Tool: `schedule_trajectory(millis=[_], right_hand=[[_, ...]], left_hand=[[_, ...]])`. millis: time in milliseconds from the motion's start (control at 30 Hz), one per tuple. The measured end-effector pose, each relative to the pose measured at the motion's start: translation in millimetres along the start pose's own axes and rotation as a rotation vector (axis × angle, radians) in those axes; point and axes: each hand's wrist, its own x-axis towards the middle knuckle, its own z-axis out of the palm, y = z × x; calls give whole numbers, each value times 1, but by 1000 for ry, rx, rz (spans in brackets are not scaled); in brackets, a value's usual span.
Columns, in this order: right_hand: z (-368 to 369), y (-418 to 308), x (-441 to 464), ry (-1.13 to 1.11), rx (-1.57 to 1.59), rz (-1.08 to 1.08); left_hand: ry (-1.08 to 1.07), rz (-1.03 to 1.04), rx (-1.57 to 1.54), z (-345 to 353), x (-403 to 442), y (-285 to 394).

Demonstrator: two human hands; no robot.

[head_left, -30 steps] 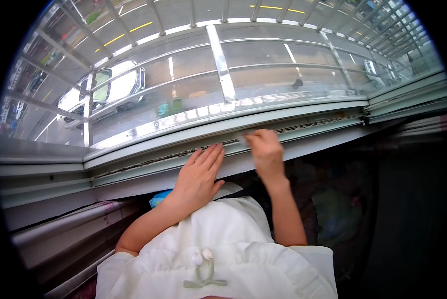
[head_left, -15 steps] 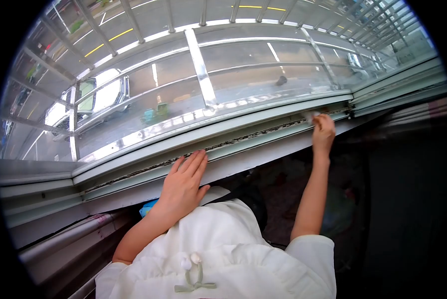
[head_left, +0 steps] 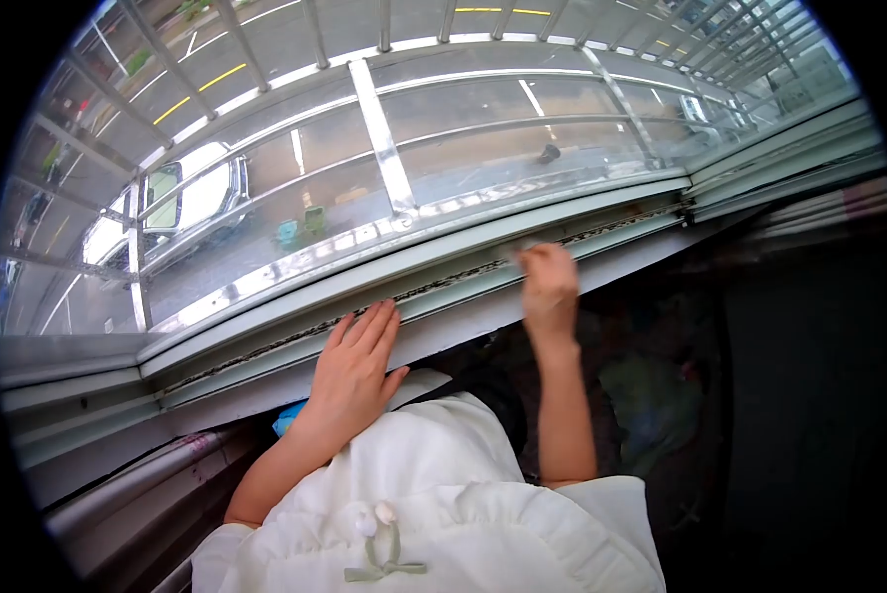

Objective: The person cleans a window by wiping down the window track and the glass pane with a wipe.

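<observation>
My left hand [head_left: 354,358] lies flat with its fingers stretched out, its fingertips on the inner edge of the window track [head_left: 443,296]. My right hand [head_left: 550,285] is closed in a pinch over the same track, farther right. A small pale thing [head_left: 524,252] shows at its fingertips, too blurred to name. Along the groove runs a dark, speckled line of grime [head_left: 344,318], visible on both sides of my right hand.
Metal security bars [head_left: 382,138] stand beyond the window, with a street and a parked white car [head_left: 191,193] far below. A rolled or folded pale curtain [head_left: 147,474] is at lower left. Something blue [head_left: 287,419] sits beside my left forearm.
My right hand has moved left along the track, from near its right end to about its middle, still pinched. My left hand stays in place on the edge while the view shifts slightly.
</observation>
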Motion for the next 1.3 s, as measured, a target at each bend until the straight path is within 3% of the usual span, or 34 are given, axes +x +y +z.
schedule_trajectory(millis=[167, 500, 600, 700, 833, 1000, 1300], right_hand=[[12, -104, -9, -75, 347, -83], [22, -111, -11, -46, 265, -226], [28, -137, -10, -133, 318, -327], [39, -175, -7, -194, 423, -420], [52, -215, -7, -225, 544, -492], [48, -201, -5, -221, 543, -530], [7, -88, 6, -140, 279, -275]], left_hand=[[-16, -13, 26, 2, -1, 0], [4, -42, -29, 2, -24, -10], [122, -85, -55, -3, -37, -17], [480, -177, -91, -9, -44, -20], [695, -263, -46, -24, -56, -26], [741, -325, -119, -23, -70, -38], [773, -383, -119, -13, -99, -56]])
